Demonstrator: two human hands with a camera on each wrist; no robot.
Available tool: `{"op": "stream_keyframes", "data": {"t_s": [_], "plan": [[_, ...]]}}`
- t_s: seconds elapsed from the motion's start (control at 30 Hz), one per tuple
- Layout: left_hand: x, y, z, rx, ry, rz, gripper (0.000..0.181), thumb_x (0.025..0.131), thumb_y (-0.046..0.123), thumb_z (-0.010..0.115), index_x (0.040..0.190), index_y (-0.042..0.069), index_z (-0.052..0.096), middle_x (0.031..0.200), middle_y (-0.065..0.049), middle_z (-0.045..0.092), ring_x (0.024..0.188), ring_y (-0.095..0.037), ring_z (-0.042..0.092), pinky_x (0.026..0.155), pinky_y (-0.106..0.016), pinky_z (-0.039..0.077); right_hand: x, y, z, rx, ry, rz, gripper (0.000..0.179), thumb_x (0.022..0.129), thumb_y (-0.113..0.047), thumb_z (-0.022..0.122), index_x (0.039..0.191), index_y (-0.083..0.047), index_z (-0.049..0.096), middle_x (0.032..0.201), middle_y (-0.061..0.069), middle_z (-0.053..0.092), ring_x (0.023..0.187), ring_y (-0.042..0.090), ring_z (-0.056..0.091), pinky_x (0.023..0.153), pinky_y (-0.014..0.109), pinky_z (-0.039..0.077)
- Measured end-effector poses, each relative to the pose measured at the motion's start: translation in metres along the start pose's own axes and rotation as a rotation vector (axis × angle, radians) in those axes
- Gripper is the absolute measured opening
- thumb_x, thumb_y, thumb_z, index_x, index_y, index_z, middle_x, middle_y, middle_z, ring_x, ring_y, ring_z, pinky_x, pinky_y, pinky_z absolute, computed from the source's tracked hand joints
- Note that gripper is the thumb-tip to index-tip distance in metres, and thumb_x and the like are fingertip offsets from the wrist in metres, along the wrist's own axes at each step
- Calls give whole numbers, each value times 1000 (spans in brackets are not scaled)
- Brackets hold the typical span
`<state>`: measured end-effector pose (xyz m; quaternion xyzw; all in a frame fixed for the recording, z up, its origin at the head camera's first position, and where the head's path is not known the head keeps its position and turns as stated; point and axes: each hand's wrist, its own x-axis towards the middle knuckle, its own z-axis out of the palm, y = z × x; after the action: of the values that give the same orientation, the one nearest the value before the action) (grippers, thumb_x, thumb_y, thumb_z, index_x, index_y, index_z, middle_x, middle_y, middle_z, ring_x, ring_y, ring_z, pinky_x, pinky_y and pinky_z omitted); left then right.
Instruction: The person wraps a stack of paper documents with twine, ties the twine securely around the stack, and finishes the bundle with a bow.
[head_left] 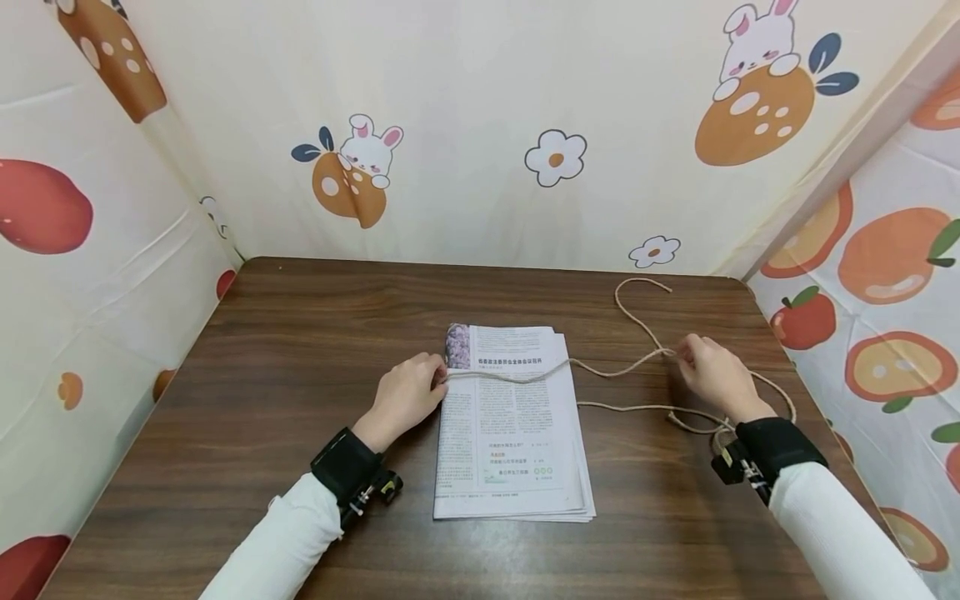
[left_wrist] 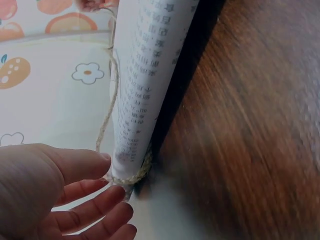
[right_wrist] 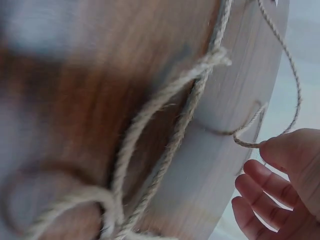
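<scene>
A folded newspaper stack point(head_left: 517, 454) lies on the table, with a thin twine rope point(head_left: 621, 371) crossing its upper part. At the stack's left edge my left hand point(head_left: 405, 396) pinches the rope, which bends around the folded paper edge in the left wrist view. My right hand point(head_left: 712, 379), to the right of the paper, pinches the rope between thumb and index finger; its other fingers point(right_wrist: 270, 182) are loosely bent. One rope end curls toward the table's back edge. Another stretch emerges from beneath the paper's right side and runs under the right wrist.
The brown wooden table point(head_left: 300, 333) has a patterned cloth wall point(head_left: 465, 167) behind it and printed cloth on both sides. Loose rope loops point(right_wrist: 135, 145) lie near the right wrist. Each wrist wears a black strap point(head_left: 348, 471) with a small camera.
</scene>
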<state>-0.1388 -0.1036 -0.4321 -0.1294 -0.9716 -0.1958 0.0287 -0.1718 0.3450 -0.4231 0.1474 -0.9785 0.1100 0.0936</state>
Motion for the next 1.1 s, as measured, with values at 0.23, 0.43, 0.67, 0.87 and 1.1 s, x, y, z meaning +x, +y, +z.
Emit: {"op": "stream_keyframes", "data": {"t_s": [0.23, 0.43, 0.67, 0.87, 1.1], "plan": [[-5, -2, -7, 20, 30, 10, 13, 80, 18, 69, 90, 12, 63, 79, 0, 55, 62, -14, 47, 51, -26, 38, -28, -7, -3, -13, 25, -84, 12, 75, -1, 64, 86, -1, 59, 75, 11, 56, 62, 23, 55, 51, 37, 43], [-11, 1, -12, 23, 54, 32, 12, 80, 19, 70, 87, 13, 62, 78, 1, 55, 62, -13, 46, 51, -26, 37, -52, -10, -1, -35, -31, -99, 14, 75, -2, 68, 85, -4, 59, 75, 7, 54, 62, 20, 54, 51, 34, 42], [-19, 6, -17, 35, 58, 74, 12, 79, 17, 71, 86, 13, 62, 76, 2, 54, 61, -12, 45, 50, -25, 36, -72, -14, 2, -43, 69, -200, 22, 65, 0, 73, 82, -6, 60, 74, 4, 56, 63, 20, 56, 51, 35, 43], [-24, 9, -18, 33, 54, 112, 13, 78, 15, 71, 86, 12, 62, 73, 3, 51, 60, -12, 42, 49, -25, 34, -81, -14, 9, -65, 108, -310, 28, 58, -1, 77, 78, -8, 59, 71, 1, 52, 58, 14, 52, 50, 30, 41], [-27, 13, -18, 33, 65, 160, 12, 78, 14, 71, 85, 11, 62, 73, 3, 53, 59, -10, 43, 48, -23, 36, -83, -14, 15, -106, 130, -310, 29, 57, 1, 77, 73, -10, 54, 68, -2, 47, 55, 12, 43, 48, 29, 36]]}}
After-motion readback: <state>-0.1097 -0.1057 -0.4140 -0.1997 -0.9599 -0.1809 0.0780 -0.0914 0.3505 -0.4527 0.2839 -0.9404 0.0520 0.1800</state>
